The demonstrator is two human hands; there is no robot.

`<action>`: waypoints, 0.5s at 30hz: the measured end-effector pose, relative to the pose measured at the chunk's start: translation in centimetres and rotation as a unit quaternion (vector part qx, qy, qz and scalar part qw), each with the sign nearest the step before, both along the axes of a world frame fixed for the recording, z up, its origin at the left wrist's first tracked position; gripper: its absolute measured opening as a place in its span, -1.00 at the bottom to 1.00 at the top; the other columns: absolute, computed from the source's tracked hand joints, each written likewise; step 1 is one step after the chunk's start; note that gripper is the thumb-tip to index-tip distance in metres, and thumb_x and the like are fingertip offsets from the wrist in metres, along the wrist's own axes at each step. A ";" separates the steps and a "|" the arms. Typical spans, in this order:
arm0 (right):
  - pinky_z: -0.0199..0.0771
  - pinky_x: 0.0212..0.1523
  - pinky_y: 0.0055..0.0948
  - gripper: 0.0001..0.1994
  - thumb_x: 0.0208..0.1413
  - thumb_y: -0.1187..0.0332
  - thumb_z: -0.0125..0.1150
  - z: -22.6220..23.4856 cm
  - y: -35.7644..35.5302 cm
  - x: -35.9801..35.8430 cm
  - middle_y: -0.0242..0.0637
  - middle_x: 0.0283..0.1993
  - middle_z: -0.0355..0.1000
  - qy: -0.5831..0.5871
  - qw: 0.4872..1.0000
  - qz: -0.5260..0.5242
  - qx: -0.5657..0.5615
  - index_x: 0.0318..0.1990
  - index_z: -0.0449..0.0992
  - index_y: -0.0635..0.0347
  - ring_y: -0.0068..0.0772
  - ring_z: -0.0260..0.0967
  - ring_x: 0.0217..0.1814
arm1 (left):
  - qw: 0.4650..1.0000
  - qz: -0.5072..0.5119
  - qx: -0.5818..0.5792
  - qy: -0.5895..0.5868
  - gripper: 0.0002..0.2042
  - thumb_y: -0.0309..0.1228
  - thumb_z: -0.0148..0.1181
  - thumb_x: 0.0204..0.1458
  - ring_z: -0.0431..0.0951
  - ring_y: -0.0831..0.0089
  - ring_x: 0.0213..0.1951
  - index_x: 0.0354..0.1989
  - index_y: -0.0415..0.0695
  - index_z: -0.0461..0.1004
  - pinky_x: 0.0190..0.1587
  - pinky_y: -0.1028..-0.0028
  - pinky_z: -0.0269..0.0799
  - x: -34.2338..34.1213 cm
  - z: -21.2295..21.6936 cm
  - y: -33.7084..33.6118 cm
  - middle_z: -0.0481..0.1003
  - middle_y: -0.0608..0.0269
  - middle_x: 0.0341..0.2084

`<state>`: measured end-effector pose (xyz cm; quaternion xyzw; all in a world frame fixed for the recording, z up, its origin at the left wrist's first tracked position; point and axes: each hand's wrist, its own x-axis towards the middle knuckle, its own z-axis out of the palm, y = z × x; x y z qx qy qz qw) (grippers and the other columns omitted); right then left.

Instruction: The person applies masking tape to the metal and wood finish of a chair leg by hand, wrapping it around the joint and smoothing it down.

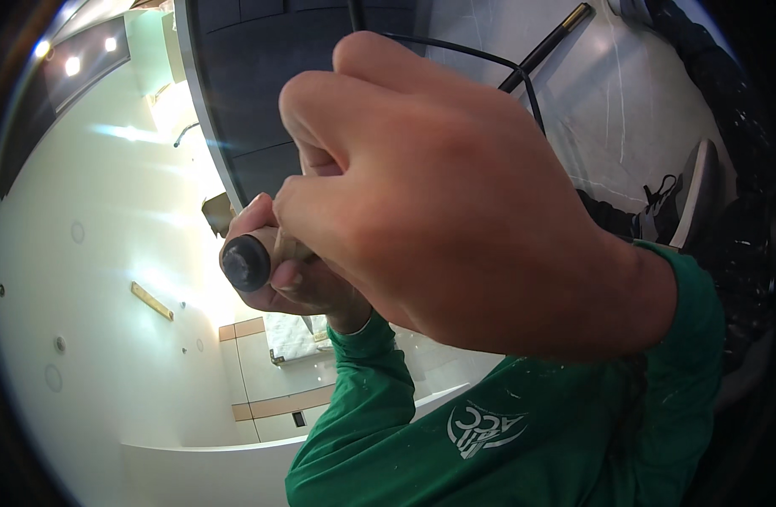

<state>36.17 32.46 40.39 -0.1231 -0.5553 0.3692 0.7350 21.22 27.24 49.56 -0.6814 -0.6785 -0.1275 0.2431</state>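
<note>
My left hand [308,283] is closed around a tan cylinder [280,245] with a rounded black end [246,263]. That end points toward the view, and the rest of the cylinder is hidden behind my hands. Large in front, my right hand [456,203] has its fingers curled in. Its thumb and forefinger are pressed together right by the cylinder's upper side. Whatever lies between those fingers is hidden by the hand itself.
A dark panelled surface [265,84] with a grey edge stands behind my hands. A black cable [456,45] crosses near a black pole [540,61] with a gold-coloured tip. Grey marble-patterned flooring [612,101] and a dark shoe [680,198] are at right. Bright lamps [73,65] glow at left.
</note>
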 end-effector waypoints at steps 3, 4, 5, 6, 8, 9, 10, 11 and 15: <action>0.40 -0.35 -0.30 -0.87 -0.24 0.32 0.43 0.1 0.0 0.0 -0.28 -0.46 0.48 -0.002 1.000 -0.002 0.002 -0.63 0.61 0.11 -0.29 0.44 -0.23 | 0.968 -0.157 0.189 -0.056 -0.17 0.41 -0.02 0.25 0.64 0.30 -0.32 -0.09 -0.34 0.53 -0.29 0.28 0.62 -2.6 -0.3 -3.3 0.56 0.11 -0.26; 0.40 -0.35 -0.30 -0.87 -0.24 0.32 0.43 0.1 -0.1 0.0 -0.28 -0.45 0.48 -0.002 1.000 -0.002 0.003 -0.63 0.62 0.11 -0.29 0.44 -0.23 | 0.968 -0.148 0.193 -0.059 -0.16 0.42 -0.03 0.25 0.63 0.30 -0.31 -0.09 -0.34 0.52 -0.28 0.27 0.61 -3.2 -0.4 -3.8 0.56 0.11 -0.26; 0.41 -0.34 -0.30 -0.87 -0.23 0.31 0.43 0.0 -0.1 0.0 -0.28 -0.44 0.48 -0.004 1.000 -0.002 0.002 -0.62 0.62 0.11 -0.29 0.44 -0.22 | 0.969 -0.134 0.195 -0.065 -0.16 0.43 -0.04 0.25 0.63 0.31 -0.29 -0.09 -0.33 0.52 -0.26 0.27 0.61 -3.2 -0.8 -4.2 0.55 0.10 -0.25; 0.41 -0.34 -0.30 -0.87 -0.22 0.31 0.43 -0.1 -0.1 0.1 -0.28 -0.43 0.48 -0.005 1.000 -0.003 0.001 -0.62 0.63 0.11 -0.29 0.44 -0.22 | 0.970 -0.124 0.196 -0.075 -0.17 0.43 -0.04 0.25 0.63 0.31 -0.28 -0.09 -0.33 0.52 -0.24 0.28 0.60 -3.1 -0.9 -4.2 0.55 0.10 -0.25; 0.41 -0.33 -0.30 -0.88 -0.20 0.31 0.43 -0.2 0.0 0.1 -0.28 -0.41 0.48 -0.010 1.000 -0.003 0.001 -0.61 0.64 0.10 -0.29 0.43 -0.20 | 0.969 -0.111 0.198 -0.098 -0.17 0.42 -0.06 0.26 0.62 0.32 -0.27 -0.09 -0.32 0.51 -0.22 0.29 0.58 -1.7 -1.4 -3.8 0.55 0.10 -0.25; 0.42 -0.33 -0.30 -0.88 -0.19 0.30 0.43 -0.1 0.0 0.1 -0.28 -0.40 0.48 -0.012 1.000 -0.002 0.001 -0.60 0.64 0.10 -0.29 0.43 -0.20 | 0.969 -0.105 0.200 -0.104 -0.19 0.40 -0.05 0.26 0.62 0.33 -0.28 -0.09 -0.32 0.51 -0.21 0.31 0.57 -0.8 -1.4 -3.4 0.55 0.11 -0.26; 0.42 -0.32 -0.30 -0.88 -0.18 0.30 0.43 -0.1 0.0 0.2 -0.27 -0.39 0.48 -0.014 1.000 -0.002 -0.001 -0.60 0.65 0.10 -0.30 0.43 -0.19 | 0.968 -0.100 0.202 -0.110 -0.21 0.38 -0.03 0.27 0.61 0.34 -0.28 -0.08 -0.31 0.51 -0.21 0.33 0.56 0.2 -1.6 -3.1 0.54 0.11 -0.26; 0.43 -0.31 -0.30 -0.88 -0.16 0.30 0.43 0.0 0.1 0.1 -0.28 -0.37 0.48 -0.031 0.999 -0.010 0.006 -0.58 0.66 0.11 -0.29 0.43 -0.17 | 0.969 -0.091 0.203 -0.109 -0.25 0.34 0.02 0.28 0.60 0.36 -0.29 -0.07 -0.31 0.51 -0.21 0.36 0.55 1.1 -1.6 -2.8 0.55 0.11 -0.26; 0.49 -0.26 -0.28 -0.88 -0.11 0.32 0.44 0.3 0.6 -0.1 -0.30 -0.31 0.47 -0.007 1.000 0.007 -0.008 -0.50 0.68 0.14 -0.27 0.41 -0.12 | 0.955 -0.099 0.222 -0.168 -0.44 0.12 0.27 0.27 0.58 0.43 -0.31 -0.11 -0.28 0.52 -0.21 0.45 0.49 2.8 -2.1 -2.0 0.54 0.17 -0.30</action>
